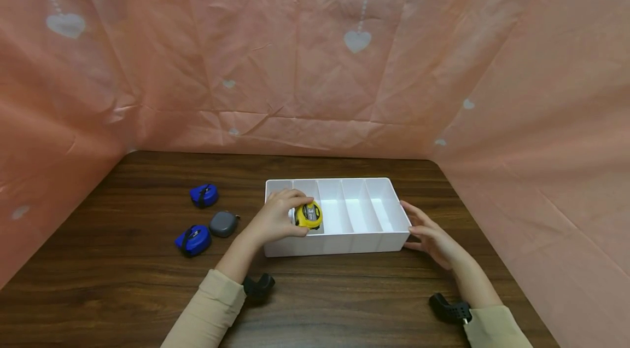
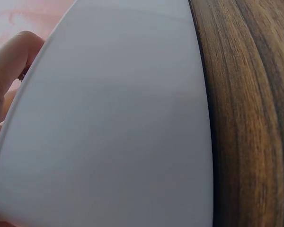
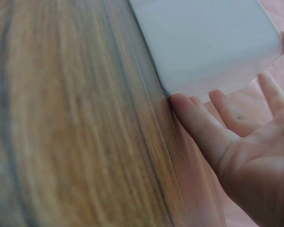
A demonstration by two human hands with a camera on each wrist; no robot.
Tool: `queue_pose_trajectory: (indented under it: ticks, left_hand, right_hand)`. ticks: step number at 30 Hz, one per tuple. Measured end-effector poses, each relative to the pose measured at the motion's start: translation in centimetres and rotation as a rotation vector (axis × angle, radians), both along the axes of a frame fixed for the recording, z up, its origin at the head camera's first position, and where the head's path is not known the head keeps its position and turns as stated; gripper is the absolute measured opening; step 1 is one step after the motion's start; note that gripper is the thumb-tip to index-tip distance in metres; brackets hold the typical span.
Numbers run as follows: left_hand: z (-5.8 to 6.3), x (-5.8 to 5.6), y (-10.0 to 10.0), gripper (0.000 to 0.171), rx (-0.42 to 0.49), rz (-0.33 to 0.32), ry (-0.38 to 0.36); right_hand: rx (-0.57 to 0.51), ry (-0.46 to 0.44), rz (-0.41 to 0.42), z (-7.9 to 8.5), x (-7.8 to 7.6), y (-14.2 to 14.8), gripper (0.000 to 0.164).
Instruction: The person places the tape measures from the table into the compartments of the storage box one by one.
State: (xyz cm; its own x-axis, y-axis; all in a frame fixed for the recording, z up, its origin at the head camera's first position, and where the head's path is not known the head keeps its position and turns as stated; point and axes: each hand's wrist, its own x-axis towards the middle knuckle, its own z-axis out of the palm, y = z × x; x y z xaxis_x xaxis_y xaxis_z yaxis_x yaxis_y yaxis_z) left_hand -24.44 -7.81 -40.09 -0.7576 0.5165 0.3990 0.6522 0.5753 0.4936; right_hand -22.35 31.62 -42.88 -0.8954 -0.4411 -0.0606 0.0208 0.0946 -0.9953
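Note:
My left hand (image 1: pixel 280 216) pinches a yellow tape measure (image 1: pixel 309 215) between thumb and fingers. It holds the tape measure over the second compartment from the left of a white divided box (image 1: pixel 334 244). The hand and wrist cover much of the leftmost compartment. In the left wrist view the box's long front wall (image 2: pixel 113 113) fills most of the picture, with part of the left hand at its rim. My right hand (image 1: pixel 433 238) touches the box's right end, its fingers fairly straight and spread. In the right wrist view the fingertips (image 3: pixel 181 100) meet the end wall's edges.
Left of the box, on the dark wooden table (image 1: pixel 123 293), lie a blue tape measure (image 1: pixel 204 195), a second blue tape measure (image 1: pixel 193 240) and a small grey rounded case (image 1: pixel 223 224). Pink cloth (image 1: pixel 295 63) with white hearts hangs around the table's back and sides.

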Motion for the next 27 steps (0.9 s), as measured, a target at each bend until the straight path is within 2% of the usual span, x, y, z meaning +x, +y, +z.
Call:
queue_pose_trajectory:
  ticks: [6, 14, 20, 27]
  left_hand:
    - [0.06, -0.08, -0.18, 0.062, -0.028, 0.000, -0.048]
    - [-0.13, -0.31, -0.21, 0.052, -0.125, -0.044, -0.004]
    - [-0.25, -0.26, -0.22, 0.044, -0.135, -0.069, 0.020]
    - [-0.46, -0.23, -0.12, 0.043, -0.170, -0.064, 0.027]
  right_hand:
    - [0.001, 0.002, -0.001, 0.04, 0.06, -0.01, 0.063]
    - [-0.001, 0.010, 0.006, 0.06, 0.03, -0.04, 0.063]
    - [0.001, 0.010, 0.007, 0.04, 0.01, -0.08, 0.063]
    - [0.002, 0.004, 0.010, 0.02, 0.03, -0.14, 0.063]
